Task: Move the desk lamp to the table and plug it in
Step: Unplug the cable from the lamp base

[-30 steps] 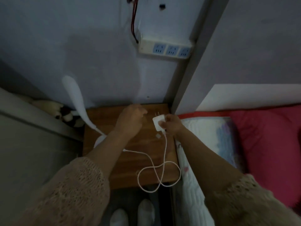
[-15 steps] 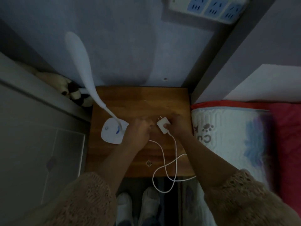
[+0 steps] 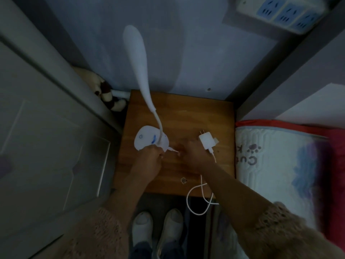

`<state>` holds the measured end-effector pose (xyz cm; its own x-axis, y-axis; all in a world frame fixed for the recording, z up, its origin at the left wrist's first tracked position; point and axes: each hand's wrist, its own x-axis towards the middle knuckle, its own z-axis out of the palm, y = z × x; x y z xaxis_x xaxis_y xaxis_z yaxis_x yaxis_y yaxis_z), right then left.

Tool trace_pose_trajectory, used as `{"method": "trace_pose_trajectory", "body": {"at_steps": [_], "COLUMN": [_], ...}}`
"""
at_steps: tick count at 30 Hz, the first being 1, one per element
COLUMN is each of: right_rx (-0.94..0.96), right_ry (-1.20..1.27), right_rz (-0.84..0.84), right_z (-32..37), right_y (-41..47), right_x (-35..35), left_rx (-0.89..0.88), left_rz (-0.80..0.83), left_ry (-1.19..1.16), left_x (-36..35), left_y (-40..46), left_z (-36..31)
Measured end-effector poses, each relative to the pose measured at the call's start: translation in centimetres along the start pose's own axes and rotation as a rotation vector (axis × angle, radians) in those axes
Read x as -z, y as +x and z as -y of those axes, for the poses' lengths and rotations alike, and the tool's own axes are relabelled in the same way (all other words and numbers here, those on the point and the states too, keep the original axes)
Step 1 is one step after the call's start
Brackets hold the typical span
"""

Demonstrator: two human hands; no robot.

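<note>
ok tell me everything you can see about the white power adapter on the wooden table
The power adapter is a small white block that looks like smooth plastic, with rounded corners. It lies flat on the wooden table, near the right edge. Two metal prongs stick out of its far end, angled up and left toward the wall, plugged into nothing. A thin white cable leaves its near end, passes the right hand and loops off the table's front edge. The right hand lies against its near left side.

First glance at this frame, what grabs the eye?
The white desk lamp standing on the left of the wooden table, its base by the left hand. Next, the white adapter lying beside the right hand, unplugged; the power strip sits high on the wall, upper right.
</note>
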<state>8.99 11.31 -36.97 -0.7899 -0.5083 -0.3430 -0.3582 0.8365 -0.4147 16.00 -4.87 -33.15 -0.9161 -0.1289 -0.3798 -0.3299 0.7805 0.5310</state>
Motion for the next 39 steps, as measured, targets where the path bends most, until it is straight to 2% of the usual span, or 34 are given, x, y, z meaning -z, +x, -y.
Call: {"method": "trace_pose_trajectory", "body": {"at_steps": [4, 7, 10, 14, 18, 26, 32, 39], "right_rx": [-0.004, -0.062, -0.098, -0.045, -0.055, 0.008, 0.131, 0.129], "right_ry": [-0.059, -0.067, -0.075, -0.090, -0.016, 0.005, -0.043, 0.034], "right_rz": [-0.079, -0.031, -0.006, -0.018, 0.075, 0.135, 0.038, 0.000], "right_z": [1.6, 2.7, 2.8, 2.5, 2.5, 2.4, 1.4, 1.1], "right_y": [0.8, 1.9, 2.5, 2.8, 2.4, 2.0, 2.3, 2.2], "right_x": [-1.6, -2.7, -3.2, -3.3, -2.8, -1.4, -1.8, -2.2], "left_rx": [0.052, -0.008, -0.058, -0.050, -0.005, -0.007, -0.022, -0.037], "left_rz": [-0.028, -0.075, 0.018, 0.011, 0.013, 0.060, 0.056, 0.083], "left_ry": [0.061, 0.083, 0.028, -0.001, -0.088, -0.048, -0.054, -0.072], "left_x": [-0.1, -0.6, -1.3, -1.6, -1.0, 0.4, 0.6, 0.9], "left_y": [1.9, 3.2, 4.4, 5.6, 5.5, 5.5, 5.6, 5.3], "left_z": [1.8, 2.7, 2.9, 2.8, 2.7, 2.3, 2.5, 2.5]}}
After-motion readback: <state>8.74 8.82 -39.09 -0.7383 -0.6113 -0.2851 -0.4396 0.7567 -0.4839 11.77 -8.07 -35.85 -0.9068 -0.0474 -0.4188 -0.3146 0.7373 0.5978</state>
